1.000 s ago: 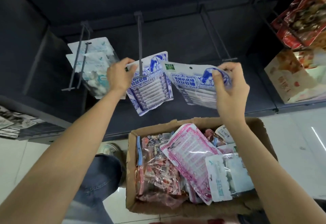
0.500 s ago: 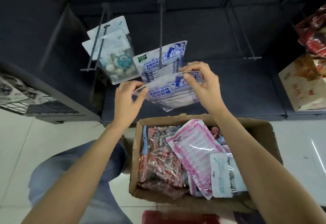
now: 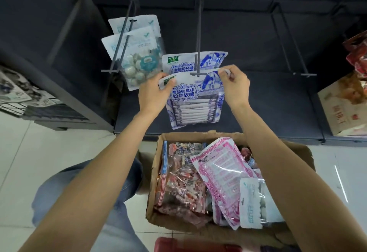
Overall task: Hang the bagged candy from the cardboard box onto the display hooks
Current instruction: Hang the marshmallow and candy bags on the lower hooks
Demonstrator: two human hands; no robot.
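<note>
I hold a blue-and-white candy bag (image 3: 193, 101) upright by its two top corners. My left hand (image 3: 153, 93) pinches the left corner and my right hand (image 3: 234, 87) pinches the right one. The bag's top edge sits at the tip of the middle display hook (image 3: 198, 39). An identical bag (image 3: 190, 61) hangs on that hook just behind. The cardboard box (image 3: 297, 152) on the floor below holds a pink bag (image 3: 220, 172), a bag of red-wrapped candy (image 3: 178, 182) and a white bag (image 3: 256, 202).
Two white bags of round candies (image 3: 137, 53) hang on the left double hook (image 3: 119, 49). An empty hook (image 3: 292, 43) juts out at the right. Red snack bags (image 3: 357, 53) and a printed carton (image 3: 343, 105) fill the right shelf. My knee in jeans (image 3: 83, 192) is left of the box.
The bag, tilted and held low before, is now raised upright to the middle hook's tip. My left hand moved from the hung bag to this bag's left corner.
</note>
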